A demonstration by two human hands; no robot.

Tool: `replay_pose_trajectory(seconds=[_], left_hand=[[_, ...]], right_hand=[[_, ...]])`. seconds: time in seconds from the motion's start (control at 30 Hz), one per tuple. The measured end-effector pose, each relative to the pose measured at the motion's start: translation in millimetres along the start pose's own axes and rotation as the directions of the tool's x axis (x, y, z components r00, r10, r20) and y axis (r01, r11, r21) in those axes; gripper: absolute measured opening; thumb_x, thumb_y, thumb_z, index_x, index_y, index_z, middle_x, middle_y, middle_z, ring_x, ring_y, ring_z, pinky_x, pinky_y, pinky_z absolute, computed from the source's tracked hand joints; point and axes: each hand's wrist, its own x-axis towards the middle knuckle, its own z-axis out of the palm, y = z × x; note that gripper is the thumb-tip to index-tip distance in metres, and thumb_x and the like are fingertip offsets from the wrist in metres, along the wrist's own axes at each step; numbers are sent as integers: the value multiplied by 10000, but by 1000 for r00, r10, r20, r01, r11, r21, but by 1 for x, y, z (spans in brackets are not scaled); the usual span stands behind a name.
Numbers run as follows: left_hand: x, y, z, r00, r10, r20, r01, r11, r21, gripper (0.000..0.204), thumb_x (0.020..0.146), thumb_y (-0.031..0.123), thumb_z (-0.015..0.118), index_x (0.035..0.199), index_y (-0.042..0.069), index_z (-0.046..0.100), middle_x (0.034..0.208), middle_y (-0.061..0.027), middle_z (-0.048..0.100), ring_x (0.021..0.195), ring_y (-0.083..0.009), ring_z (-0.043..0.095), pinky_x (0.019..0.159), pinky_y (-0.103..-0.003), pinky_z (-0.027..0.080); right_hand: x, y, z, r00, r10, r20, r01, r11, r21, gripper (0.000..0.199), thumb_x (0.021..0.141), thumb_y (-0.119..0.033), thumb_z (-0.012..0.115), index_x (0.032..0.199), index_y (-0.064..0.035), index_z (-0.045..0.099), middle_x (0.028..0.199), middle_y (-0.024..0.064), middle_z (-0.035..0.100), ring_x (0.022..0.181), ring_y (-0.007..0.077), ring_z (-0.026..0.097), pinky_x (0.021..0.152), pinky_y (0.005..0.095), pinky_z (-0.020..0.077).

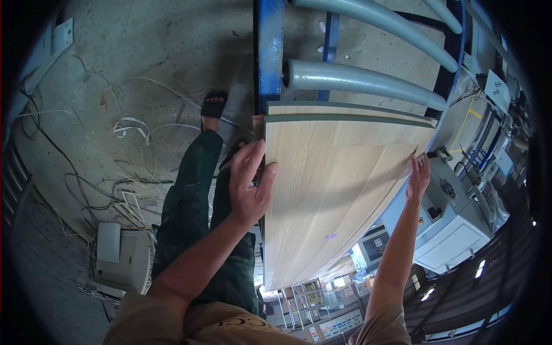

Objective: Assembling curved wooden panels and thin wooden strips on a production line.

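The upper panel (339, 184), pale and wood-grained, lies between the two hands, which stand at its opposite long edges. The left hand (250, 187) is half open and has hold of the nearer edge, its thumb on the face and its fingers along the side. The right hand (420, 175) is loosely curled at the opposite edge; whether it grips or only steadies, I cannot tell. Just beyond the hands, the end of a lower panel (351, 109) shows past the upper one; farther beyond are grey rollers (365, 83) in a blue frame (270, 52).

Likely hazards: the two ends are out of line, so the upper panel could slide over the lower and scuff its face or edge. Uneven pull from the hands could skew it. Fingers at the edges could be pinched if the panels shift. The open sandal (214, 105), beyond and left of the left hand, leaves toes exposed to a dropped corner; loose cables (135, 126) farther left could catch a step.

Obscured: the panels' undersides and whatever supports them, the left fingertips in part, and most of the right fingers. A small dark mark or object by the right fingertips is indistinct.
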Motion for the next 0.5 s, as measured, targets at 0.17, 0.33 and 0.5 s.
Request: replay_pose_trajectory(seconds=[0.17,0.33,0.5], left_hand=[[-1,1,5,999,-32,18,32,999,-32,492,932,78,715,1399,17,574,1337,-148,574,1217,-265,568,1057,-375,464],[-5,-5,4,999,-30,15,30,999,-16,486,933,67,708,1396,7,573,1365,-173,539,1215,-281,577,957,-341,516],[-3,-4,4,999,-38,-5,38,996,-80,506,938,31,693,1420,2,543,1387,-153,512,1087,-177,602,867,-290,527]], right_hand=[[0,2,-7,999,21,-42,-19,999,49,652,924,-181,770,1468,20,472,1433,153,562,1288,223,548,1106,329,407],[10,21,-11,997,20,-78,-23,999,-44,713,895,-201,804,1482,12,460,1440,180,554,1303,242,539,1098,347,418],[5,11,-1,996,-5,-94,-6,994,-112,676,861,-227,837,1426,-5,539,1341,160,633,1223,235,597,1045,343,457]])
